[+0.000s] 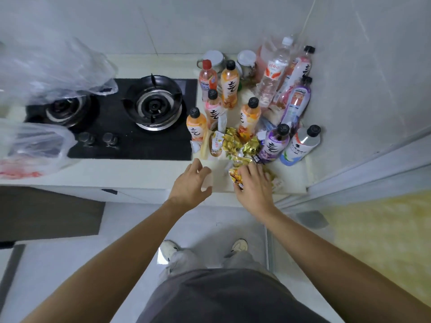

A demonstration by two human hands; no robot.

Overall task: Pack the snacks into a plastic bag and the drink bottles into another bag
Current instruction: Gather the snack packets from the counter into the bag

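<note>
1. Under the right hand (253,185) lies a yellow snack packet (236,177). Its fingers (256,172) curl over the packet's right end and clench it against the desk (140,173). The packet's printed left end sticks out past the thumb side.
2. Just beyond those fingers, further from the body, sits the rest of the snack pile (235,143): gold-wrapped sweets and small sachets, touching one another. The pile spreads left to right, so it lies across the reach, not along it.
3. Left of the grasped packet, the left hand (190,183) hovers with fingers released and spread, holding nothing. It is near the pile's left edge, just short of a pale sachet (215,145).
4. Behind the pile, the drink bottles (229,83) stand upright in a cluster. Both hands would have to reach over the snacks to get to them.
5. Far to the left of both hands, across the gas hob (130,117), rest the two plastic bags (35,148); the upper one (53,66) looks puffed up. The left hand is the nearer one to them.
6. My judgement: snacks come first, since they are the things closest to the fingers. The move turns on carrying the packet leftward, well away from the pile, to a bag that the free left hand could hold open.
</note>
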